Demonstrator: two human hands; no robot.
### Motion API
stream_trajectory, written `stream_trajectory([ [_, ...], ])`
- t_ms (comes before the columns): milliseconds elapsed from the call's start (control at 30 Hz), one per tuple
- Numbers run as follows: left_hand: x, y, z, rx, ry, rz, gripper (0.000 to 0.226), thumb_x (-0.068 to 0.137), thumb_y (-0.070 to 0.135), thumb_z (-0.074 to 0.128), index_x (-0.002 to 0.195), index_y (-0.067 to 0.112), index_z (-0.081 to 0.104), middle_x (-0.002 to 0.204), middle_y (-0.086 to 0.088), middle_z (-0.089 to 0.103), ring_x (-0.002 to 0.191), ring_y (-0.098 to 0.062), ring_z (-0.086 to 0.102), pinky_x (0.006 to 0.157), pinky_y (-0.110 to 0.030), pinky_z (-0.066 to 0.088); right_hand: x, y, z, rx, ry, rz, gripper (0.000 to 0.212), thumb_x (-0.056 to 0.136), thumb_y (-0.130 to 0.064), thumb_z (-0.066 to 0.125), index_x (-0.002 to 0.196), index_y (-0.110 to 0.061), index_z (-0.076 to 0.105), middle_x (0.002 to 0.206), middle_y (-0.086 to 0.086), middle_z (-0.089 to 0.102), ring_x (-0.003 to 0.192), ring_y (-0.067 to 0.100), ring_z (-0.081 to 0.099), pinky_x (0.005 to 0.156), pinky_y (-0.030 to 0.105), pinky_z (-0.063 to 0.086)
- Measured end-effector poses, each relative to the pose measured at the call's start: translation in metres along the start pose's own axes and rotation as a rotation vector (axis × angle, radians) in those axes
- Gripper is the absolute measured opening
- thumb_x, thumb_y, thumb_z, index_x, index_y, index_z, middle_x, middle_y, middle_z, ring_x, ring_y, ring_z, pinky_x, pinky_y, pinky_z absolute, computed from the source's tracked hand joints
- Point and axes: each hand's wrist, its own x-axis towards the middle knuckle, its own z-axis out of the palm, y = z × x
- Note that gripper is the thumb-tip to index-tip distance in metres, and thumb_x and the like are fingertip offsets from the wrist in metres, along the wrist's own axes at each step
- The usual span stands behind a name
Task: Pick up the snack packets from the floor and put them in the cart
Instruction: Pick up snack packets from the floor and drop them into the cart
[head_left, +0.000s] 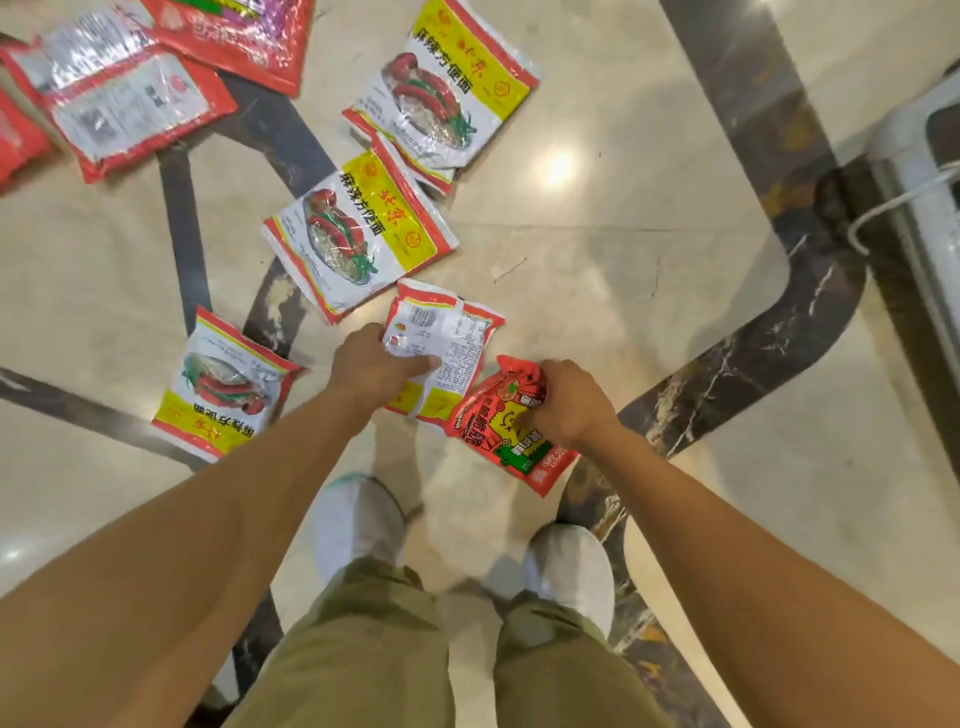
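My left hand (376, 366) grips the left edge of a white packet (452, 343) that lies back side up in the middle of the floor. My right hand (563, 402) grips a red snack packet (496, 431) just right of it, fingers curled over its top. Several more packets lie on the floor: one white, yellow and red at the near left (223, 384), one further ahead (358, 234), another at the top centre (441, 85). Red packets (124, 98) lie at the top left. The cart is seen only as a white frame (919, 171) at the right edge.
The polished marble floor (623, 260) has dark inlaid bands (753, 343). My two white shoes (358, 519) stand just below the hands. A white cord (883, 208) hangs by the white frame on the right.
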Motion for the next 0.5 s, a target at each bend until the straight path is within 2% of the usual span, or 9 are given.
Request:
stream_trajectory([
  [67, -0.013, -0.001, -0.005, -0.048, -0.058, 0.012, 0.061, 0.052, 0.046, 0.092, 0.108, 0.025, 0.077, 0.103, 0.007, 0.079, 0.097, -0.016, 0.074, 0.094, -0.047, 0.059, -0.011, 0.001, -0.005, 0.035, -0.006, 0.001, 0.039, 0.077, -0.022, 0.081, 0.111, -0.020, 0.062, 0.102, 0.001, 0.067, 0.089, 0.023, 0.061, 0.075, 0.034, 0.051],
  [133, -0.031, 0.002, -0.012, -0.088, -0.099, 0.048, 0.049, 0.066, 0.027, 0.095, 0.111, 0.027, 0.077, 0.105, 0.008, 0.079, 0.099, -0.014, 0.074, 0.097, -0.045, 0.058, -0.025, 0.003, -0.009, 0.058, 0.008, 0.000, 0.039, 0.081, -0.022, 0.080, 0.115, -0.018, 0.061, 0.104, 0.004, 0.069, 0.089, 0.024, 0.060, 0.074, 0.034, 0.048],
  [200, -0.049, 0.005, -0.020, -0.143, -0.111, 0.065, 0.046, 0.073, 0.014, 0.091, 0.115, 0.026, 0.075, 0.106, 0.009, 0.079, 0.098, -0.012, 0.074, 0.094, -0.040, 0.059, -0.042, 0.002, -0.014, 0.102, 0.028, 0.002, 0.040, 0.082, -0.022, 0.079, 0.117, -0.018, 0.059, 0.108, 0.006, 0.070, 0.091, 0.025, 0.061, 0.075, 0.035, 0.049],
  [300, -0.076, 0.013, -0.040, -0.216, -0.101, 0.089, 0.051, 0.079, 0.009, 0.087, 0.124, 0.023, 0.070, 0.111, 0.010, 0.077, 0.095, -0.004, 0.073, 0.079, -0.024, 0.058, -0.077, -0.002, -0.028, 0.206, 0.067, 0.009, 0.042, 0.085, -0.020, 0.078, 0.121, -0.016, 0.059, 0.110, 0.005, 0.070, 0.093, 0.023, 0.061, 0.077, 0.033, 0.047],
  [400, -0.113, 0.031, -0.068, -0.286, -0.074, 0.095, 0.046, 0.087, 0.007, 0.080, 0.127, 0.022, 0.063, 0.108, 0.014, 0.072, 0.088, 0.004, 0.069, 0.065, -0.010, 0.053, -0.121, -0.013, -0.052, 0.310, 0.113, 0.023, 0.047, 0.085, -0.022, 0.080, 0.127, -0.016, 0.059, 0.117, 0.004, 0.072, 0.104, 0.025, 0.066, 0.090, 0.038, 0.053],
  [433, -0.129, 0.039, -0.080, -0.307, -0.066, 0.101, 0.046, 0.089, 0.006, 0.078, 0.128, 0.023, 0.062, 0.108, 0.015, 0.072, 0.089, 0.005, 0.068, 0.067, -0.012, 0.054, -0.137, -0.018, -0.062, 0.353, 0.131, 0.037, 0.049, 0.085, -0.021, 0.081, 0.128, -0.017, 0.059, 0.118, 0.003, 0.072, 0.107, 0.025, 0.067, 0.095, 0.041, 0.054],
  [500, -0.162, 0.055, -0.109, -0.328, -0.056, 0.128, 0.049, 0.090, 0.008, 0.077, 0.132, 0.025, 0.060, 0.118, 0.010, 0.072, 0.100, -0.004, 0.070, 0.082, -0.022, 0.057, -0.174, -0.032, -0.087, 0.450, 0.167, 0.052, 0.047, 0.086, -0.018, 0.081, 0.128, -0.019, 0.060, 0.116, 0.001, 0.073, 0.107, 0.025, 0.068, 0.097, 0.045, 0.055],
])
